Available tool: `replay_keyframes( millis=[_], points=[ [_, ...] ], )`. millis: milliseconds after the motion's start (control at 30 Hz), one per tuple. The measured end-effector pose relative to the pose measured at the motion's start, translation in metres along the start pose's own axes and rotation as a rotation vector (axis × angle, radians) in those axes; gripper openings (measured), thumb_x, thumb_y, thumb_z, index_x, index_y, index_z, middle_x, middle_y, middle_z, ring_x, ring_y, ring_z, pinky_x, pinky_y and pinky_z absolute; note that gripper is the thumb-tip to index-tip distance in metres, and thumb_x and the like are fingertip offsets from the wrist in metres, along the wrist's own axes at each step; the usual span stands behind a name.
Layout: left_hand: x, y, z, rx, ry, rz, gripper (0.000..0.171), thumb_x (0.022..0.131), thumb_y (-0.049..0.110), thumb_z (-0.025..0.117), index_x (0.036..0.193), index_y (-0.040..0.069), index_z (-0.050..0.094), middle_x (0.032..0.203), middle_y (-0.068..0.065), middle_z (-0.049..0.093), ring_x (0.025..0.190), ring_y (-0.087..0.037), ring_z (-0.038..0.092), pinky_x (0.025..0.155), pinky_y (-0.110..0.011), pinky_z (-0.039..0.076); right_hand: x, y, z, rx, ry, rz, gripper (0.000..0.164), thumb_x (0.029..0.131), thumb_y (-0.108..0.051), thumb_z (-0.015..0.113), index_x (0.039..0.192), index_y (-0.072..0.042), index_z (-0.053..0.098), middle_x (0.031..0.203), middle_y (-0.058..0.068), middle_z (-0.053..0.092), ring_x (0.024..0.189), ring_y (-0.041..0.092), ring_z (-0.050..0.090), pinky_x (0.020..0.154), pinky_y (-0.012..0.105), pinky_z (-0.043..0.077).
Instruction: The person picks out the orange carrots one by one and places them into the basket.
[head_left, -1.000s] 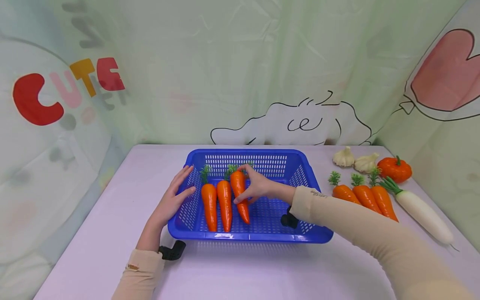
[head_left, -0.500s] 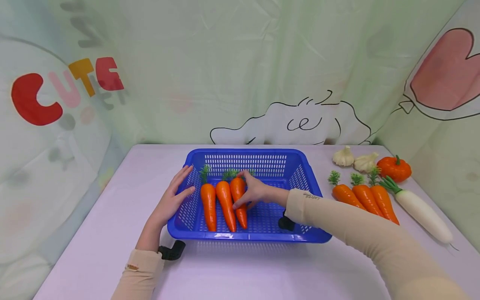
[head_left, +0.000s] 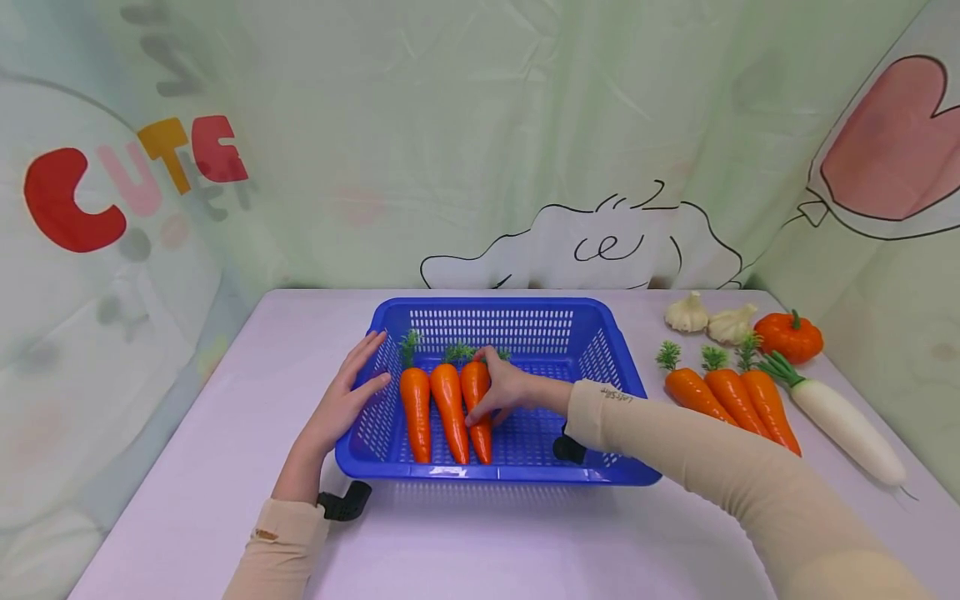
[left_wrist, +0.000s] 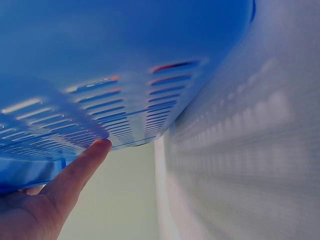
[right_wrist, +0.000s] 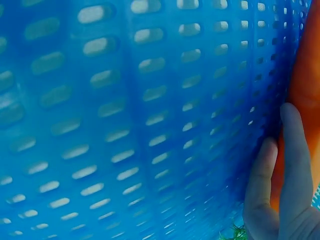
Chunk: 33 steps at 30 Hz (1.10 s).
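Observation:
Three orange carrots with green tops lie side by side in a blue plastic basket (head_left: 517, 473), pointing toward the near rim. My right hand (head_left: 504, 390) holds the rightmost carrot (head_left: 476, 382), its thumb on the near part and its fingers around the upper end. In the right wrist view, two fingers (right_wrist: 296, 165) lie along that carrot (right_wrist: 306, 75). To its left are the middle carrot (head_left: 447, 400) and the left carrot (head_left: 416, 408). My left hand (head_left: 347, 392) rests at the basket's left rim with fairly straight fingers; one finger (left_wrist: 85, 167) touches the slotted outer wall (left_wrist: 125, 112).
Right of the basket, several vegetables lie on the white table (head_left: 202, 467): three more carrots (head_left: 735, 400), a white radish (head_left: 847, 429), two garlic bulbs (head_left: 687, 314) and an orange pumpkin (head_left: 789, 338). A printed curtain (head_left: 375, 150) hangs behind the table.
The rightmost carrot has come down and straightened beside the middle one, my right hand moving with it. The middle carrot's tip has shifted right. My left hand has stayed put.

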<state>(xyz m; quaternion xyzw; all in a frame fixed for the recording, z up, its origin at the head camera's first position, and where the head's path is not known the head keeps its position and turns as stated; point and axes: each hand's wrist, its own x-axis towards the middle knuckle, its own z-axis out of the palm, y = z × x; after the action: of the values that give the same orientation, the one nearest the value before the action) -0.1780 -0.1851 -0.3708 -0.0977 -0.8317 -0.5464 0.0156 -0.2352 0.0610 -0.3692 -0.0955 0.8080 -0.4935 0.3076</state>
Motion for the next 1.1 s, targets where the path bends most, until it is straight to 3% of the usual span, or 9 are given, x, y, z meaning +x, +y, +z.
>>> replay_keyframes(
  millis=[467, 733, 1100],
  points=[
    [-0.003, 0.007, 0.001, -0.008, 0.002, -0.012, 0.056, 0.093, 0.017, 0.049, 0.145, 0.017, 0.028, 0.152, -0.006, 0.012, 0.138, -0.03, 0.007, 0.103, -0.064, 0.007, -0.004, -0.001, -0.003, 0.011, -0.014, -0.003, 0.091, 0.065, 0.0, 0.079, 0.134, -0.008, 0.02, 0.125, 0.023, 0.034, 0.105, 0.038, 0.05, 0.062, 0.045, 0.055],
    [-0.001, -0.001, 0.0, 0.007, 0.004, 0.008, 0.055, 0.093, 0.021, 0.049, 0.144, 0.02, 0.029, 0.152, -0.004, 0.013, 0.138, -0.029, 0.007, 0.102, -0.065, 0.007, -0.006, -0.003, -0.007, 0.011, 0.011, -0.008, 0.09, 0.066, -0.002, 0.079, 0.135, -0.008, 0.022, 0.126, 0.025, 0.034, 0.105, 0.038, 0.051, 0.064, 0.045, 0.055],
    [0.0, -0.001, 0.001, 0.011, 0.0, -0.004, 0.055, 0.093, 0.019, 0.048, 0.145, 0.02, 0.028, 0.152, -0.003, 0.012, 0.138, -0.03, 0.007, 0.102, -0.065, 0.008, -0.019, -0.018, -0.016, -0.085, 0.012, -0.038, 0.087, 0.07, -0.013, 0.079, 0.136, -0.011, 0.022, 0.128, 0.026, 0.033, 0.107, 0.04, 0.047, 0.071, 0.049, 0.053]
  ],
)
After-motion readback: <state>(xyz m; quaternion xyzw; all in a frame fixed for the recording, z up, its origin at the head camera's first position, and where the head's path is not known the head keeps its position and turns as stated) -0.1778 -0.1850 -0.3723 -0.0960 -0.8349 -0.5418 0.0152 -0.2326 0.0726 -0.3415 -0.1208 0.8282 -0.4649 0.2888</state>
